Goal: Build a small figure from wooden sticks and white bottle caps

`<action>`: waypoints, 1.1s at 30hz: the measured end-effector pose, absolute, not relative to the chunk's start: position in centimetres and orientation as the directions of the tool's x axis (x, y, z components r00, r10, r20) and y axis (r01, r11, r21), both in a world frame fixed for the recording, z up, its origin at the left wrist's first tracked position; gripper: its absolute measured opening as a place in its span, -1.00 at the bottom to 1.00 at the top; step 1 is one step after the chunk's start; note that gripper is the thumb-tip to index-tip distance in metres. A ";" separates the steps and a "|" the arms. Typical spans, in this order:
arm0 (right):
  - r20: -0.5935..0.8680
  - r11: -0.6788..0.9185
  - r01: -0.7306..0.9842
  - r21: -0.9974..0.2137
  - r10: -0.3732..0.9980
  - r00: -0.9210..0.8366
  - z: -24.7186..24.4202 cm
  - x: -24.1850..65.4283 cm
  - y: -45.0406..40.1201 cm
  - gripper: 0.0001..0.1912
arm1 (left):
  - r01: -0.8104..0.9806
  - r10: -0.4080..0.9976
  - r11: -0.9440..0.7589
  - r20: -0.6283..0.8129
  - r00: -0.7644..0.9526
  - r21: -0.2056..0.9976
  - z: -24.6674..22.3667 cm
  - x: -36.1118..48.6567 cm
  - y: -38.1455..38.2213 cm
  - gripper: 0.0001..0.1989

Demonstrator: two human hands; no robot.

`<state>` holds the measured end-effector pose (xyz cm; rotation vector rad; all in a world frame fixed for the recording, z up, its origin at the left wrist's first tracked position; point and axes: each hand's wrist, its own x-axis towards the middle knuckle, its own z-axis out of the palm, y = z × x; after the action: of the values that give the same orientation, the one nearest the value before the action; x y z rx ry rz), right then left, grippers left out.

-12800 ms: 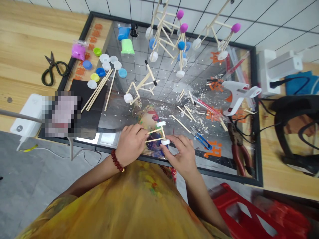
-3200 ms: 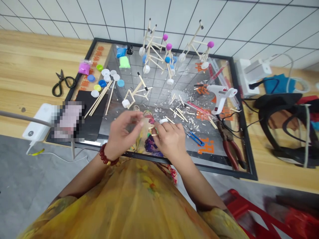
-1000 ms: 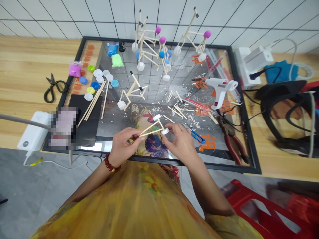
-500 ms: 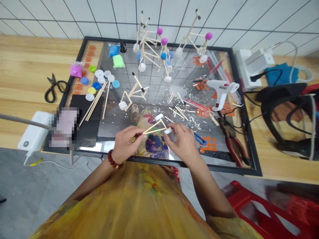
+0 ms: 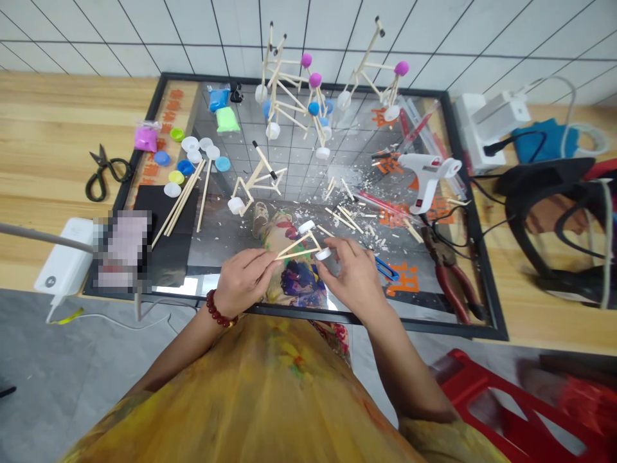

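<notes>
Left hand point(image 5: 242, 283), red bead bracelet point(image 5: 216, 307) on the wrist, is pinched tight on the stick ends of a little wooden stick frame point(image 5: 296, 246), held up over the near edge of the mirrored tray point(image 5: 414, 329). Right hand point(image 5: 355, 280) has its fingertips closed on a white bottle cap point(image 5: 324, 254) on that frame. Blue-handled snips point(image 5: 387, 269) sit just beside it. Orange lettering point(image 5: 402, 280) on the tray looks Chinese, but I can't read it.

the bare left hand point(image 5: 243, 283) turns palm-down, its thumb and fingers point(image 5: 255, 259) pinched together at the tips. the bare right hand point(image 5: 357, 280) arches just across from those fingers, its own fingertips curled downward, and both slim forearms point(image 5: 193, 347) angle inward.
</notes>
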<state>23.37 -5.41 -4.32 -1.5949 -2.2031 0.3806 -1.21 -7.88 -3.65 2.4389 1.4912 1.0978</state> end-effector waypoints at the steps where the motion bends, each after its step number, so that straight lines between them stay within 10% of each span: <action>1: 0.155 0.315 0.840 -0.442 0.949 -0.274 -4.3 23.5 -5.4 -0.62 | 0.749 0.809 -0.516 0.522 0.268 0.415 -3.6 -1.2 -7.9 -0.87; 15: 0.404 0.765 0.598 -0.240 0.638 -0.655 -1.1 19.3 -4.7 -0.86 | 0.742 0.815 -0.518 0.509 0.277 0.426 -2.6 -0.9 -7.6 -0.91; 25: 0.438 0.502 0.630 -0.593 0.857 -0.272 0.1 23.7 -3.3 -0.81 | 0.560 0.947 -0.262 0.320 -0.006 0.786 -2.5 -0.4 -7.6 -0.94; 33: 0.402 0.438 0.668 -0.602 0.889 -0.221 -1.7 25.7 -4.1 -0.88 | 0.715 0.948 -0.256 0.313 0.055 0.651 -3.9 -2.1 -8.0 -0.88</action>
<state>25.67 -4.10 -1.67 -1.3078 -1.9728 0.3913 -2.10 -8.04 -3.92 2.0177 1.6756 1.0180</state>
